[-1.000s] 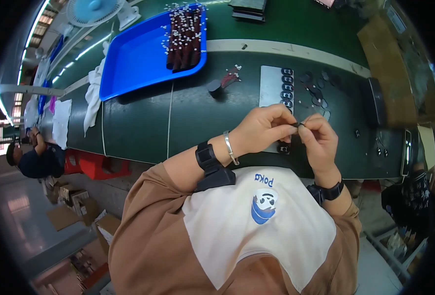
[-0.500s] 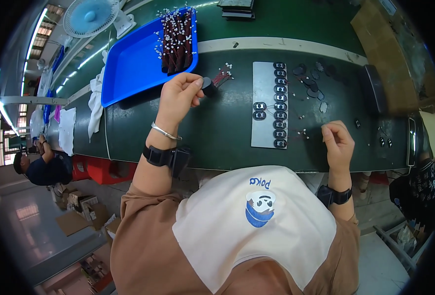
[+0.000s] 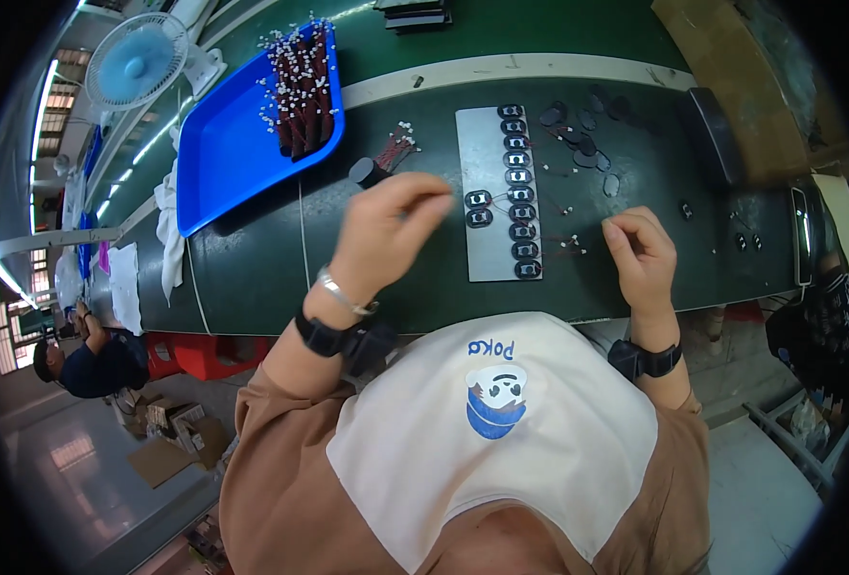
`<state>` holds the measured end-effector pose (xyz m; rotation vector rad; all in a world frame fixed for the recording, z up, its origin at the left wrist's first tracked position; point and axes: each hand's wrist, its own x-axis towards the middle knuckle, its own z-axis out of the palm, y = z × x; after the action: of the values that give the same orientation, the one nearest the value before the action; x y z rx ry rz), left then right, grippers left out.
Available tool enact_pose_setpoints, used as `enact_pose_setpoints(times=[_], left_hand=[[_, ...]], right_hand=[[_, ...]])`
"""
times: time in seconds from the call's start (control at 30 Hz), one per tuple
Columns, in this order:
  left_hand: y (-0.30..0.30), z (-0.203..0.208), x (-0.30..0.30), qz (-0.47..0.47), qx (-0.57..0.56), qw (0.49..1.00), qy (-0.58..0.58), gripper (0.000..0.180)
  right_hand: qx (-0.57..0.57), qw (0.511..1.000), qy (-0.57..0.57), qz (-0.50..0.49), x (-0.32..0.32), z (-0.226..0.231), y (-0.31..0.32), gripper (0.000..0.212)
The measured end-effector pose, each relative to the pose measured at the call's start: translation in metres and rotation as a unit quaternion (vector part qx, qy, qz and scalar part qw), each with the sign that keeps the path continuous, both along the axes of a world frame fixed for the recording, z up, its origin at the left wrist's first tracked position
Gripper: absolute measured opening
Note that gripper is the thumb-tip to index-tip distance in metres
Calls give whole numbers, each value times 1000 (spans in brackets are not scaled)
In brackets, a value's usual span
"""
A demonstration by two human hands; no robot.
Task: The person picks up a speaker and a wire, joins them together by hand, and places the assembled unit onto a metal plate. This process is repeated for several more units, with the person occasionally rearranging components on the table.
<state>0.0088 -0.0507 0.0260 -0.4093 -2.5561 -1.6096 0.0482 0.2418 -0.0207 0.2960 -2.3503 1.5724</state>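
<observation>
My left hand (image 3: 391, 225) hovers blurred over the green table (image 3: 252, 278), fingers pinched together, just below a small bundle of red wires with white tips (image 3: 397, 149) and a black cylinder (image 3: 365, 172). Whether it holds a wire is hidden by blur. My right hand (image 3: 640, 251) rests curled on the table to the right of a grey metal plate (image 3: 487, 144). The plate carries a column of small black round parts (image 3: 518, 182), with two more beside it (image 3: 479, 209). Thin loose wires (image 3: 570, 244) lie between the plate and my right hand.
A blue tray (image 3: 242, 153) with a heap of dark red wires (image 3: 300, 91) sits at the back left, beside a white cloth (image 3: 167, 230) and a fan (image 3: 137, 65). Loose black discs (image 3: 587, 125) lie behind the plate. Another person (image 3: 89, 359) sits at lower left.
My left hand went out to the wire bundle and has come back toward the plate. My right hand moved out to the right onto the table, and the hands are now apart.
</observation>
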Motion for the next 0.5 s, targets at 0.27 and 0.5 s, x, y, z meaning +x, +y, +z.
enact_pose_setpoints(times=[0.27,0.5], left_hand=[[22,-22,-30,-110,-205,972,-43,19],[15,-19,-32,-165,-194,966,-48,20]], right_hand=[[4,1000,-16,-16,3,4,0,4],[7,1000,-12,-20,2,6,1,5]])
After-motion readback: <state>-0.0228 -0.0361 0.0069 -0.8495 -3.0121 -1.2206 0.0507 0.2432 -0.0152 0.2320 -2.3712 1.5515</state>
